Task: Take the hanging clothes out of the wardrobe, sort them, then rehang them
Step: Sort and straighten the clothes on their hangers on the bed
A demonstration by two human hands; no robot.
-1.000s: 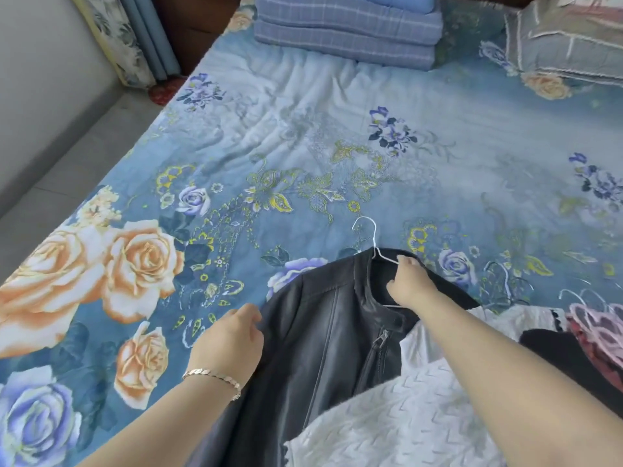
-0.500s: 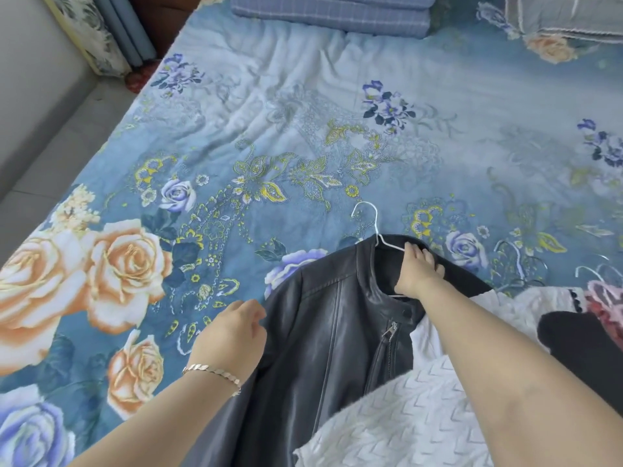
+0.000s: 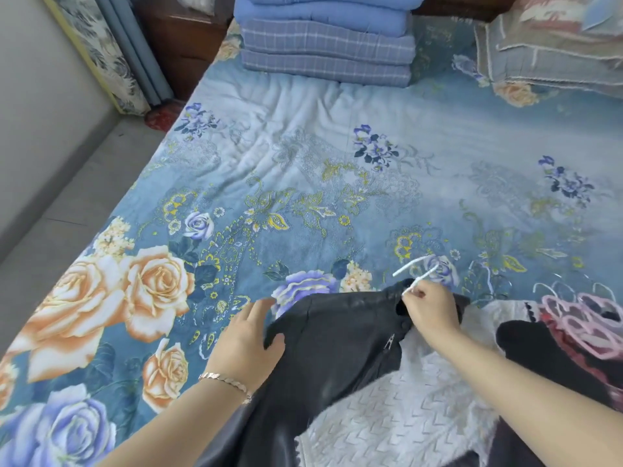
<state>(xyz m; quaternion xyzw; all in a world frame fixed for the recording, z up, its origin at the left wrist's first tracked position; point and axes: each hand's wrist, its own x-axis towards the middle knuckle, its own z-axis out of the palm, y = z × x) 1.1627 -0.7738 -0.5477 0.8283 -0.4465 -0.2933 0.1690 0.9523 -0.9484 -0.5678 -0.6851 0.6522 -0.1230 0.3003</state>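
On the bed (image 3: 303,163), a dark jacket (image 3: 337,335) lies lengthwise toward the person, collar at the far end, where the right hand (image 3: 429,308) pinches its white hanger (image 3: 418,269) by the neck, while the left hand (image 3: 249,338), fingers straight, rests against the leftward shoulder.

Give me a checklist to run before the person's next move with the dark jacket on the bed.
1. Right hand pinches the white hanger at its neck: ok.
2. Left hand steadies the dark jacket at the shoulder: ok, fingers flat, thumb at its edge.
3. Hanger arms seated in both shoulders: cannot tell, hidden inside the collar.
4. Jacket free of the white knit garment: not ok, the knit lies over its front.
5. Bare bedspread ahead for laying it out: ok.
6. Pink hangers apart from the jacket: ok, off to the right.
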